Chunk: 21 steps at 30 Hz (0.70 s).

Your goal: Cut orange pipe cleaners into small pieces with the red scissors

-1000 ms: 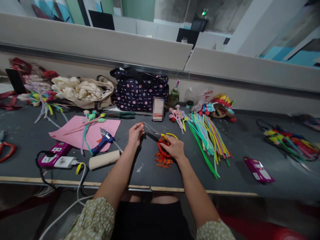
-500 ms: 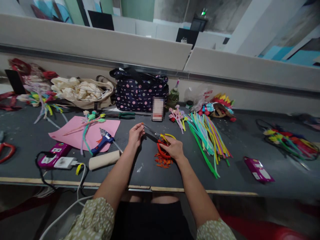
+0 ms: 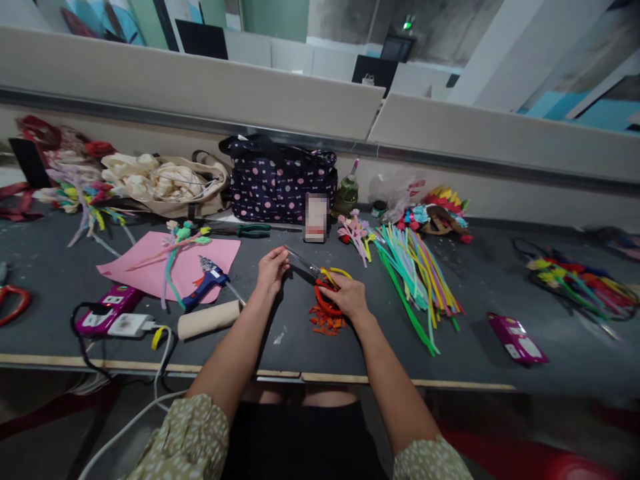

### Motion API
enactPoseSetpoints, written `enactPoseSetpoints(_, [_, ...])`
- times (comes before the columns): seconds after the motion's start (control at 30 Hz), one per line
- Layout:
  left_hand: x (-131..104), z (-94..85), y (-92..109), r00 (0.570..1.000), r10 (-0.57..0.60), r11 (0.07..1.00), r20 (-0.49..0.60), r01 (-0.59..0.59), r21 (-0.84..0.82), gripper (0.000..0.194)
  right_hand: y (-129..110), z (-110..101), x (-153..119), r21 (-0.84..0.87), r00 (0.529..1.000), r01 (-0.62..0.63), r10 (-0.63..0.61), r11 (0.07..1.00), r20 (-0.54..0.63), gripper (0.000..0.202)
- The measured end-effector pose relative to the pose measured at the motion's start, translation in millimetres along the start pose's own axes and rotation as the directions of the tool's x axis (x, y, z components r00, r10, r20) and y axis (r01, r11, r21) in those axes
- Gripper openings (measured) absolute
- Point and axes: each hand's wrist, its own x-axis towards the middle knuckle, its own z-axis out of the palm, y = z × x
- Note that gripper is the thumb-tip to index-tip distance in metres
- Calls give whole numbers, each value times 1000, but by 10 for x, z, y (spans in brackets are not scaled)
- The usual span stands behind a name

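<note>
My right hand [image 3: 349, 295] grips a pair of scissors [image 3: 303, 262] by its red and yellow handles, with the blades pointing up and left. At the blade tips, the fingers of my left hand [image 3: 273, 270] are pinched together; whatever they hold is too small to make out. Beneath the scissors handles, a small pile of orange-red clippings [image 3: 327, 323] lies on the dark table. To the right of my right hand spreads a bundle of pipe cleaners [image 3: 417, 273] in green, yellow and pastel colours. Small pink pipe-cleaner flowers [image 3: 354, 233] lie behind it.
Left of my arms are a cardboard tube [image 3: 209, 321], a blue glue gun [image 3: 206, 283] on pink paper [image 3: 143, 257], and a purple power strip [image 3: 113, 310] with cables. A polka-dot bag [image 3: 280, 183] stands at the back. Another purple box [image 3: 517, 339] lies right.
Both hands and the scissors stay in nearly the same place. An orange speck at my left fingertips is no longer clearly visible.
</note>
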Motion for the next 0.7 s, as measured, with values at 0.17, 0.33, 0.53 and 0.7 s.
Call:
enactPoseSetpoints(0.17, [12, -12, -10, 1000, 1, 1000, -7, -1, 12, 31, -19, -19, 0, -25, 999, -7, 8, 1000, 40, 40])
enactPoseSetpoints(0.33, [19, -19, -8, 1000, -4, 1000, -25, 5, 25, 31, -32, -26, -2, -61, 997, -14, 18, 998, 69, 40])
enactPoseSetpoints(0.53, [36, -35, -10, 999, 25, 999, -27, -24, 41, 33, -47, -32, 5, -70, 998, -37, 41, 997, 57, 40])
enactPoseSetpoints(0.7, [39, -32, -18, 999, 32, 998, -29, -31, 59, 33, -39, -26, -3, -79, 999, -17, 21, 997, 46, 40])
